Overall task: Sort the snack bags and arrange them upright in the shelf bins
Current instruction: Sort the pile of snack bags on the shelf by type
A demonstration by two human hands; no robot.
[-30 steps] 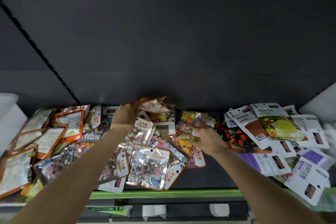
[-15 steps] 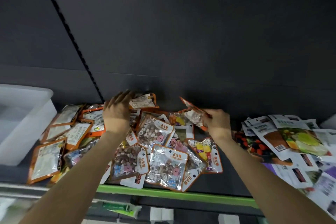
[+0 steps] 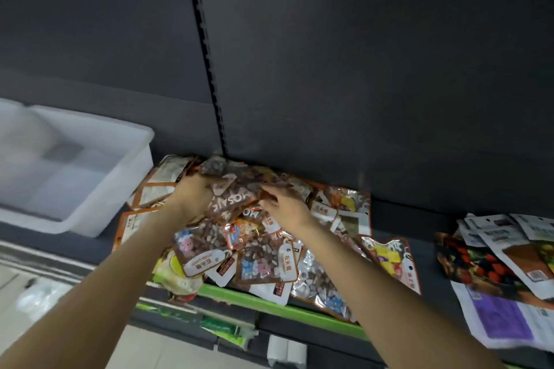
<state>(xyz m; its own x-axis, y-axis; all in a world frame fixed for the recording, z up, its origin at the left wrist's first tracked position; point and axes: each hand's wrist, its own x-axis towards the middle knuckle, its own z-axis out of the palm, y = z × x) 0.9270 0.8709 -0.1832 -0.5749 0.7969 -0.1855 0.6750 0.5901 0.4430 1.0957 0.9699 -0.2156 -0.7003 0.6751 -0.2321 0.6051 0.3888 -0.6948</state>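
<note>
A bunch of brown snack bags (image 3: 236, 198) is gripped by the left hand (image 3: 192, 198) and right hand (image 3: 284, 207); the white bin (image 3: 99, 219) sits at nine o'clock. The slippery bags could slide out and fall off the shelf edge (image 3: 269, 305).

A shop aisle, dark metal shelf (image 3: 395, 213) with a green price-strip edge (image 3: 269, 304), slotted upright rail (image 3: 207, 48) on the dark back panel, heaps of packaged snack bags (image 3: 263, 260) with barcodes and labels, white plastic bin (image 3: 90, 165) on the shelf
</note>
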